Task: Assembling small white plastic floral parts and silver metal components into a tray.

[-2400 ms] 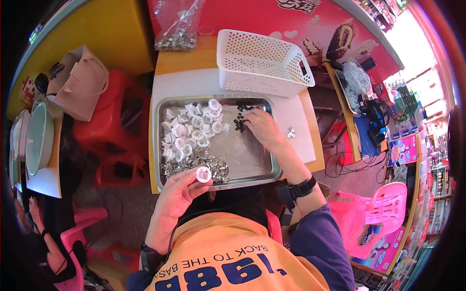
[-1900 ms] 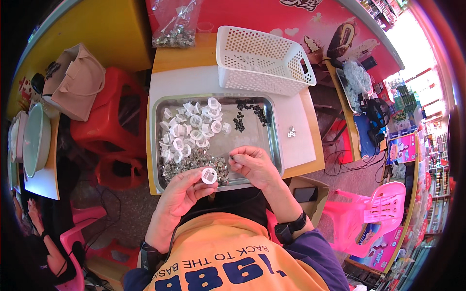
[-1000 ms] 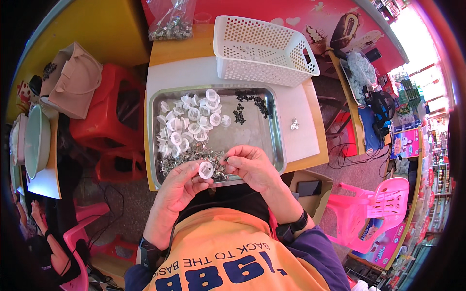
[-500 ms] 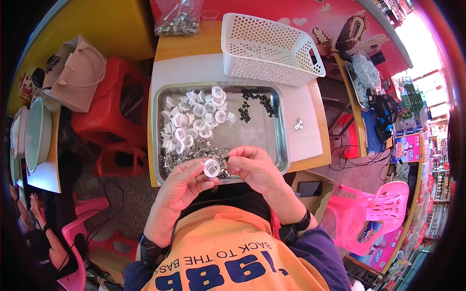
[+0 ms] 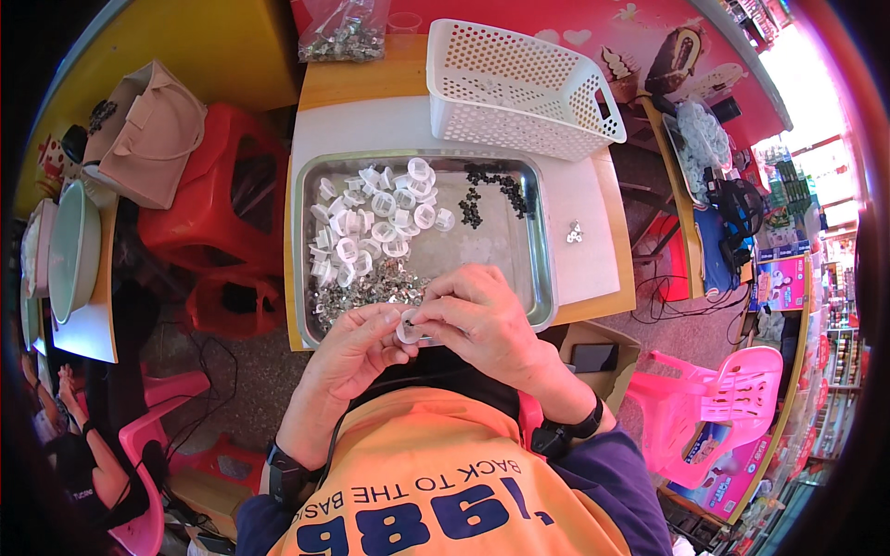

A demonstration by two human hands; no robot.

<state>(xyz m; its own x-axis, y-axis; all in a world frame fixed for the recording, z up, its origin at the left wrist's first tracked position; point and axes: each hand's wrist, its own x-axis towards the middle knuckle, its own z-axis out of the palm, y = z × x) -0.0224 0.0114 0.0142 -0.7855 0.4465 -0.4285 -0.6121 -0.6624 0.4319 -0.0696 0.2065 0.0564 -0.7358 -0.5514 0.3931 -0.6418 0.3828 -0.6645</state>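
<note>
Between the fingers of my left hand [image 5: 354, 347] is a small round white plastic part [image 5: 406, 329], held over the near edge of a steel tray [image 5: 501, 269]. My right hand [image 5: 479, 315] bends over that part, thumb and fingertips pinched together at its face. Whatever small piece sits in this pinch is mostly covered by the fingers. Left in the tray lies a heap of similar white plastic parts [image 5: 382, 206]. Closer to me is a pile of small shiny metal pieces [image 5: 357, 295], and small black pieces [image 5: 505, 190] lie scattered at the far right.
Behind the tray stands a white perforated basket [image 5: 519, 102], beside a clear bag of metal pieces [image 5: 343, 37]. Several tiny pieces [image 5: 575, 232] rest on the white board to the right. Red stools [image 5: 213, 185] stand left, a pink chair [image 5: 714, 398] right. Another person's arm [image 5: 102, 454] shows lower left.
My right hand has moved left and closed in over the white plastic part, from beside it to its face. The part has turned and is now seen more from its side.
</note>
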